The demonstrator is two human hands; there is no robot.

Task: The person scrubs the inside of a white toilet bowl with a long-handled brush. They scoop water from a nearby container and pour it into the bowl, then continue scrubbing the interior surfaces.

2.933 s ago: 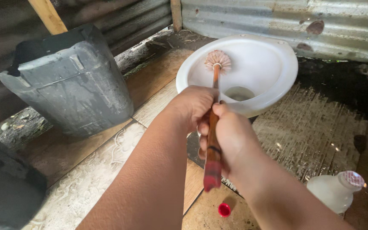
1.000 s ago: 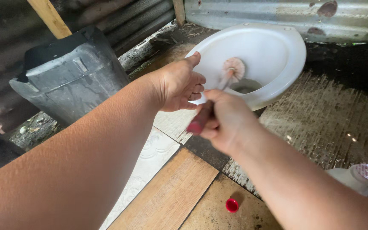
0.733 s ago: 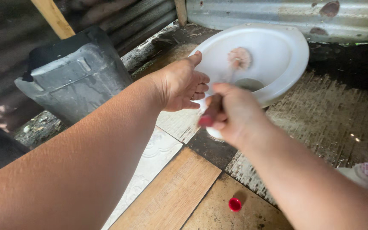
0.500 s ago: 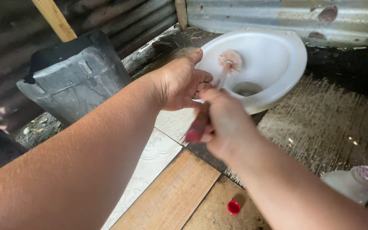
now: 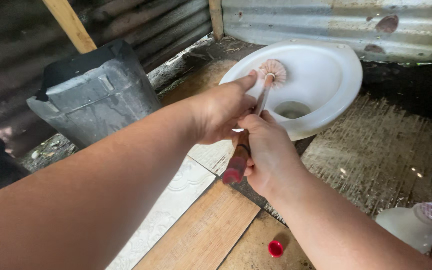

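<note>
My right hand (image 5: 270,150) is shut on the reddish wooden handle of a toilet brush (image 5: 263,97); the handle's red end (image 5: 234,174) sticks out below my fist. The pale bristle head (image 5: 274,67) rests against the far left inner wall of a white squat toilet bowl (image 5: 343,92). My left hand (image 5: 221,111) lies right beside the handle, higher up, with its fingers curled against it and the thumb pointing at the bristles. Whether it grips the handle is unclear.
A grey plastic bucket (image 5: 96,95) stands on the left. A small red cap (image 5: 276,248) lies on the tiled floor (image 5: 201,235), and a white bottle (image 5: 411,227) stands at the lower right. Corrugated metal sheets (image 5: 326,20) and a wooden post (image 5: 71,25) close the back.
My left hand left the handle and hovered open while the right hand swept the brush around the bowl. Now the left hand has returned against the handle, with the bristles at the bowl's far left.
</note>
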